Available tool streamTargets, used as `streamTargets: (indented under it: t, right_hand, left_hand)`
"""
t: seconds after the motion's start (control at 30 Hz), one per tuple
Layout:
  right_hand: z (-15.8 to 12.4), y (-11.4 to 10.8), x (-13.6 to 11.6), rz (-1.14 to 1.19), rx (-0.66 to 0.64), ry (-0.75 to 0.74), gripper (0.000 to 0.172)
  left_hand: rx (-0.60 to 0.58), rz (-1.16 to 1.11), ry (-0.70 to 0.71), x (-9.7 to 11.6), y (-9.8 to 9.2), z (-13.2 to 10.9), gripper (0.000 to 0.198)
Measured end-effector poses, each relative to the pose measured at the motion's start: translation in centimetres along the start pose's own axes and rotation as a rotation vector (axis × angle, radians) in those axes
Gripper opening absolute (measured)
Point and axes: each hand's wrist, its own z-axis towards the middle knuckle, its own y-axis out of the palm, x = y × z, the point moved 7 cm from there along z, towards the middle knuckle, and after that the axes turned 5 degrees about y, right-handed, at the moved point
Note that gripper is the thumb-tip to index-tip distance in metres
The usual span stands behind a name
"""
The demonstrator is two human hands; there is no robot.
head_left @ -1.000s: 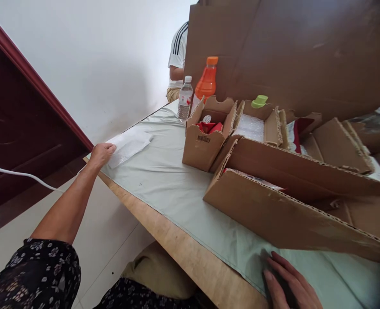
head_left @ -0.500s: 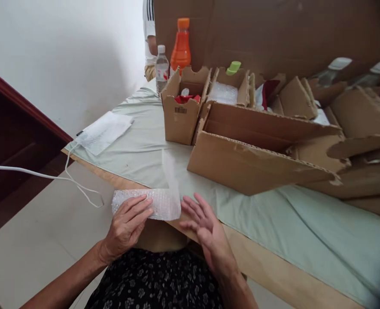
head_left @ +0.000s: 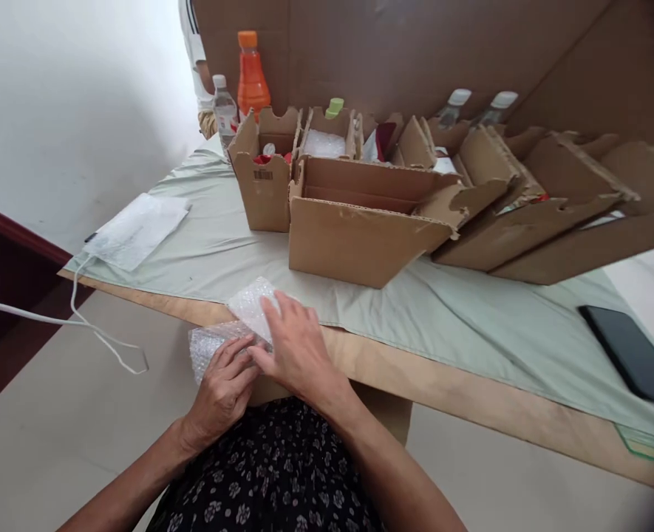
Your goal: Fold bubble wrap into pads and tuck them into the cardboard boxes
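A piece of clear bubble wrap (head_left: 232,325) sits at the near edge of the table, partly folded. My left hand (head_left: 224,388) grips its lower left part with the fingers curled on it. My right hand (head_left: 293,343) lies on top of its right side, fingers pinching the raised fold. Both hands are over my lap, just in front of the wooden table edge (head_left: 415,377).
A pale green cloth (head_left: 471,325) covers the table. Open cardboard boxes (head_left: 354,236) stand in a row behind, with an orange bottle (head_left: 250,74) and a water bottle (head_left: 224,107). White sheets (head_left: 135,229) lie left, a dark phone (head_left: 631,355) right. A white cable (head_left: 55,321) hangs left. Another person stands far back.
My left hand came back from the white sheets with bubble wrap. My right hand left the cloth and now rests on the wrap, which is folded up. The view has swung right.
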Motion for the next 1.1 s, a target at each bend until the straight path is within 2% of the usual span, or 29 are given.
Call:
streamTargets:
  t: [0.07, 0.13, 0.23, 0.37, 0.47, 0.57, 0.63, 0.7, 0.77, 0.83, 0.9, 0.97, 1.1]
  right_hand:
    - [0.8, 0.7, -0.3, -0.038, -0.054, -0.013, 0.035]
    - [1.1, 0.8, 0.6, -0.012, -0.028, 0.018, 0.018]
    - [-0.2, -0.2, 3.4, 0.088, 0.109, 0.087, 0.02]
    - [-5.5, -2.8, 7.7, 0.263, 0.364, 0.229, 0.027]
    - [-11.2, -4.8, 11.2, 0.494, 0.678, 0.424, 0.03]
    - [-16.0, -5.4, 14.2, 0.757, 1.01, 0.59, 0.035]
    - [-17.2, -5.5, 15.4, 0.85, 1.116, 0.608, 0.037]
    - [-17.1, -5.9, 16.5, 0.859, 1.122, 0.598, 0.033]
    - [-16.1, -6.5, 17.6, 0.771, 1.017, 0.613, 0.033]
    - [-15.2, -6.7, 18.9, 0.689, 0.883, 0.652, 0.035]
    - [-15.0, -6.8, 20.2, 0.669, 0.815, 0.683, 0.038]
    - [-15.2, -6.8, 21.1, 0.682, 0.8, 0.689, 0.043]
    - [-15.5, -6.9, 21.2, 0.693, 0.766, 0.679, 0.05]
  left_hand:
    - [0.01, 0.018, 0.006, 0.2, 0.1, -0.5, 0.04]
    - [0.024, 0.05, -0.011, -0.1, -0.1, -1.1, 0.041]
    - [0.071, 0.096, -0.086, -1.1, -0.7, -1.7, 0.038]
    - [0.176, 0.114, -0.103, -1.4, -2.0, -0.7, 0.034]
    - [0.237, 0.112, -0.033, -0.2, -2.5, 1.8, 0.033]
    - [0.279, 0.105, 0.051, 1.1, -2.4, 4.8, 0.032]
    - [0.318, 0.109, 0.09, 1.4, -2.1, 6.3, 0.033]
    - [0.35, 0.125, 0.107, 1.0, -1.3, 7.5, 0.035]
    - [0.31, 0.149, 0.069, -0.2, 0.1, 8.1, 0.032]
    - [0.137, 0.148, -0.028, -2.1, 2.1, 8.2, 0.032]
    - [-0.043, 0.125, -0.133, -3.7, 3.7, 7.5, 0.036]
    - [-0.092, 0.11, -0.192, -4.5, 3.7, 6.3, 0.038]
    - [-0.02, 0.121, -0.238, -4.6, 2.0, 5.1, 0.035]
